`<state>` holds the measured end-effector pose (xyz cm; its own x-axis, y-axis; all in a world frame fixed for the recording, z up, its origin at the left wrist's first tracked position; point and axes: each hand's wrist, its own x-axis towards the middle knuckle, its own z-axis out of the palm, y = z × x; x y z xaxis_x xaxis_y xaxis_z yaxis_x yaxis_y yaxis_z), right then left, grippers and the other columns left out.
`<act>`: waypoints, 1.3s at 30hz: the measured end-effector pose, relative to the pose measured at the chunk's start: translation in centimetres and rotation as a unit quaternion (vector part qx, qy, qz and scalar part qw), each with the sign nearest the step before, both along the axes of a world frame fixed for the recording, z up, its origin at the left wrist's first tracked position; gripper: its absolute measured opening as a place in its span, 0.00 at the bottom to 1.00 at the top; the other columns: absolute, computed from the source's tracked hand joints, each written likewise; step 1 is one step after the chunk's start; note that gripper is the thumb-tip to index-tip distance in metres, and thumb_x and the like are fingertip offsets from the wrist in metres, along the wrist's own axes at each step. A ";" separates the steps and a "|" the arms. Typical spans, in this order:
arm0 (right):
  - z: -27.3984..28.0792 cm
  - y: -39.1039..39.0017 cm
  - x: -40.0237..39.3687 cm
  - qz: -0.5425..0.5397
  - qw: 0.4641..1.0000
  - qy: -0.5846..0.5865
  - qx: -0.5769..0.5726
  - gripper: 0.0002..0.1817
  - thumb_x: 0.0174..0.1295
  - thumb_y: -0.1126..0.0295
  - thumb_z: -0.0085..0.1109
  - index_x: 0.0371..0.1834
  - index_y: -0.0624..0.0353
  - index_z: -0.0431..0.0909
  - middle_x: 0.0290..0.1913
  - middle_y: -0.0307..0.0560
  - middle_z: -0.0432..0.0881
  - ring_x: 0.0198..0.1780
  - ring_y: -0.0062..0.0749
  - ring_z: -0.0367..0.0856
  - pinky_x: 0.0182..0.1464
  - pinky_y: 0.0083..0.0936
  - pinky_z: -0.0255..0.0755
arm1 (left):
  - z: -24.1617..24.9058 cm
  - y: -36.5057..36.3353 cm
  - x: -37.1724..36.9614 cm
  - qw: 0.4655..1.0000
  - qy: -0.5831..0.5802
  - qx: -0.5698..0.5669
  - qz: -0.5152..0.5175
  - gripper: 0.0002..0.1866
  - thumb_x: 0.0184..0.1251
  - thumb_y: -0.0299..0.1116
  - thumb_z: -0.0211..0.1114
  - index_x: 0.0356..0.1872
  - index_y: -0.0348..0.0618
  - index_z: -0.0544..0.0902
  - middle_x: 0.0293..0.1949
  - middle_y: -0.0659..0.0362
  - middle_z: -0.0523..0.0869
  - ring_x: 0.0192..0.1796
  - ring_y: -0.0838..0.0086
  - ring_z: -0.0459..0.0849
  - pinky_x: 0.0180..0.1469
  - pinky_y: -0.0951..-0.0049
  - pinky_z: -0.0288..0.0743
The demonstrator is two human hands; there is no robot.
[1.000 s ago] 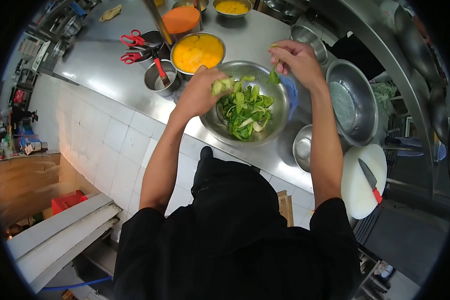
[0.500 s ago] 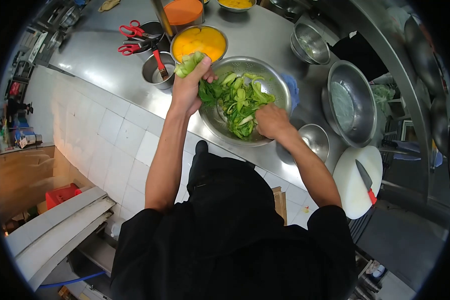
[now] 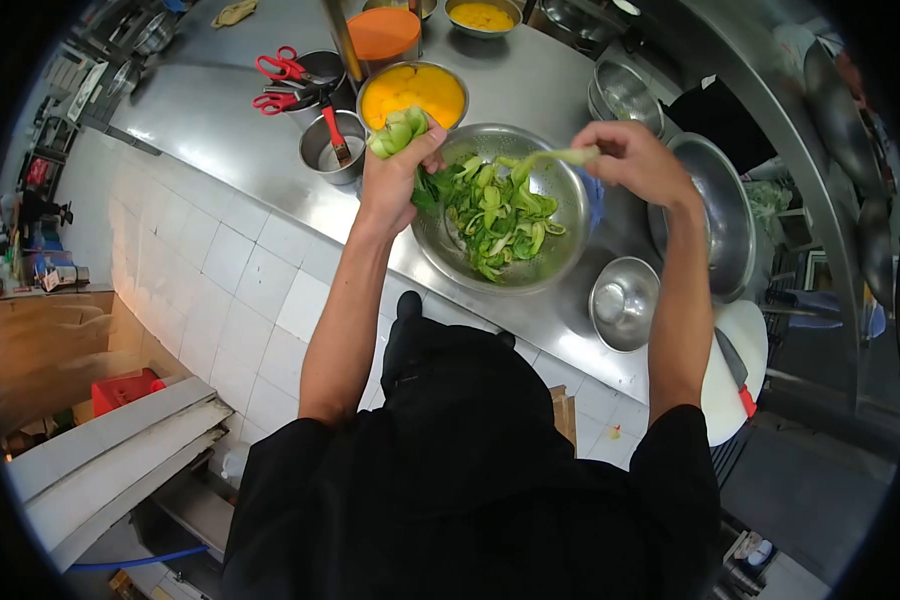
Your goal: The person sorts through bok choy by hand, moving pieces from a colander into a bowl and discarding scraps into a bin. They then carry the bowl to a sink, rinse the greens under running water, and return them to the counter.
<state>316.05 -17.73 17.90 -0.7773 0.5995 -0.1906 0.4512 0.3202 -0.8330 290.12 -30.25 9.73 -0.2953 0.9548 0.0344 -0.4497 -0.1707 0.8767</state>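
My left hand (image 3: 395, 190) is closed around a bunch of leafy greens that look like bok choy (image 3: 398, 132), pale stem ends upward, over the left rim of a perforated steel colander (image 3: 570, 235). A heap of loose green leaves and stalks (image 3: 500, 220) lies in the colander. Above its right rim, my right hand (image 3: 638, 165) pinches the end of one long pale-green stalk (image 3: 558, 157), which stretches left toward the heap. Where the stalk's far end finishes among the leaves is hard to make out.
Behind my left hand stand a bowl of yellow food in liquid (image 3: 415, 95), a pot with a red-handled brush (image 3: 338, 140) and red-handled scissors (image 3: 280, 65). On the right are a small steel bowl (image 3: 625, 305), a large basin (image 3: 740, 225) and a knife (image 3: 732, 358) on a white board (image 3: 720, 405).
My right hand has risen out of the colander and moved up and right, drawing one stalk with it. My left hand still grips the bunch in nearly the same place.
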 end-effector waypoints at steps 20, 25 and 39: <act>-3.2 -5.4 -0.6 -0.125 0.974 0.166 -0.094 0.19 0.53 0.84 0.64 0.48 0.64 0.73 0.34 0.39 0.78 0.36 0.16 0.78 0.38 0.14 0.73 | 0.4 -1.5 1.8 0.991 0.129 0.016 -0.040 0.11 0.55 0.26 0.74 0.33 0.40 0.79 0.29 0.66 0.78 0.34 0.84 0.75 0.40 0.80 0.72; -3.9 -6.5 -3.9 -0.173 0.960 0.196 -0.103 0.19 0.56 0.85 0.60 0.53 0.67 0.72 0.39 0.45 0.81 0.36 0.18 0.81 0.37 0.13 0.75 | 0.6 -0.2 4.7 0.981 0.162 0.000 -0.105 0.10 0.58 0.27 0.71 0.38 0.36 0.81 0.33 0.64 0.82 0.36 0.84 0.78 0.40 0.81 0.73; -5.4 -7.5 -6.2 -0.170 0.966 0.125 0.152 0.11 0.59 0.72 0.62 0.42 0.65 0.82 0.37 0.47 0.81 0.32 0.32 0.80 0.37 0.29 0.71 | 0.4 0.4 2.7 0.993 0.042 -0.060 -0.096 0.10 0.61 0.24 0.65 0.44 0.36 0.80 0.30 0.66 0.77 0.29 0.83 0.72 0.32 0.82 0.65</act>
